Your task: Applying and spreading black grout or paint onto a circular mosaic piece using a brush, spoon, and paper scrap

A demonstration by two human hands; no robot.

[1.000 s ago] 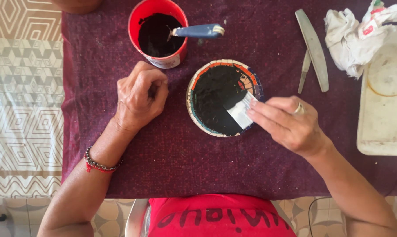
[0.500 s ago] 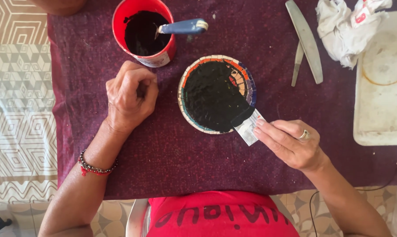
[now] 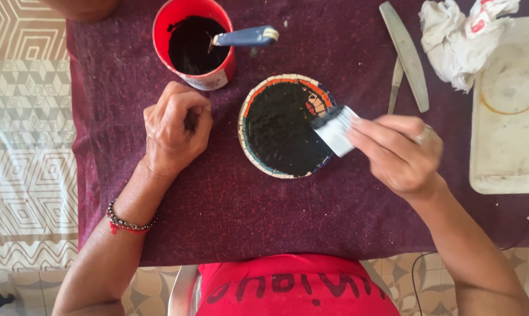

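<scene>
— What's nearest on the table point(image 3: 229, 210)?
— Left hand point(image 3: 174, 126) clenched, holding nothing; right hand point(image 3: 396, 152) fingers grasping a white scraper point(image 3: 335, 130) on the round mosaic dish point(image 3: 285, 126), coated with black paste.
— Farther back?
— Red cup point(image 3: 193, 44) holding black paste and a blue-handled tool point(image 3: 244, 36).

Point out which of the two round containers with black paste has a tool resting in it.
The red cup at the top: a blue-handled tool rests on its rim. The mosaic dish only meets the white scraper held by the right hand.
</scene>
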